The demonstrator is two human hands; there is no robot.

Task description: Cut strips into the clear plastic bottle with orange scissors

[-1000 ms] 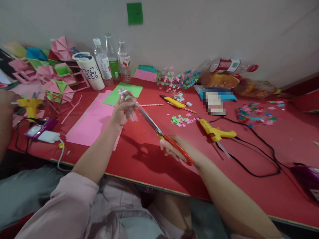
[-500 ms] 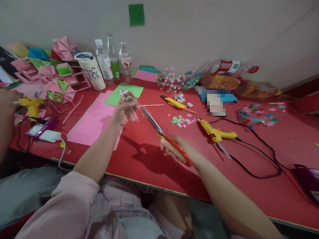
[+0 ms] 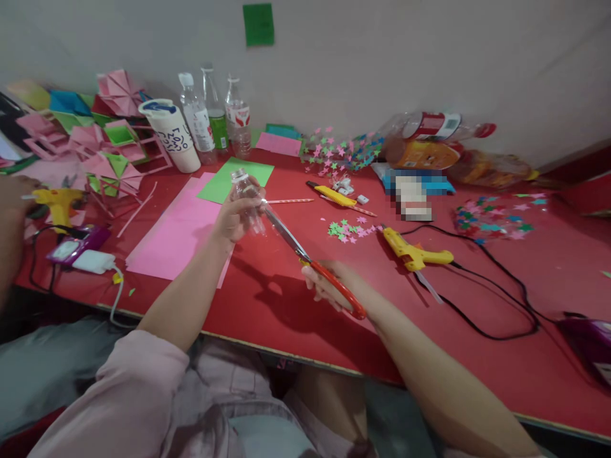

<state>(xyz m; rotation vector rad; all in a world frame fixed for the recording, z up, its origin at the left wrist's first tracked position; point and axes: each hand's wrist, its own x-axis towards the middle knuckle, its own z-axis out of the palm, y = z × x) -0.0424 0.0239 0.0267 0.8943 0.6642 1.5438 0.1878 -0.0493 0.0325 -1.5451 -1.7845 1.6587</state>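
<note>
My left hand (image 3: 235, 215) is wrapped round a clear plastic bottle piece (image 3: 241, 184), neck up, above the pink sheets (image 3: 167, 229) and the green sheet (image 3: 229, 178). In my right hand (image 3: 329, 285) are long scissors (image 3: 337, 286) with red handles, my fingers closed on them. Their blades point up and left and meet the cut side of the bottle piece. Whether plastic lies between the blades is too small to tell. A red and white striped straw (image 3: 291, 201) lies behind the blades.
Right of the scissors lie small paper stars (image 3: 344, 230), a yellow cutter (image 3: 334, 195) and a yellow glue gun (image 3: 413, 252) with a black cable. Bottles (image 3: 238, 121), a white cup (image 3: 172, 137) and pink paper shapes (image 3: 114, 172) stand behind. Another person's hand (image 3: 16, 197) is far left.
The scissors have moved slightly left and their tips are now closer against the bottle piece. My left hand has hardly moved.
</note>
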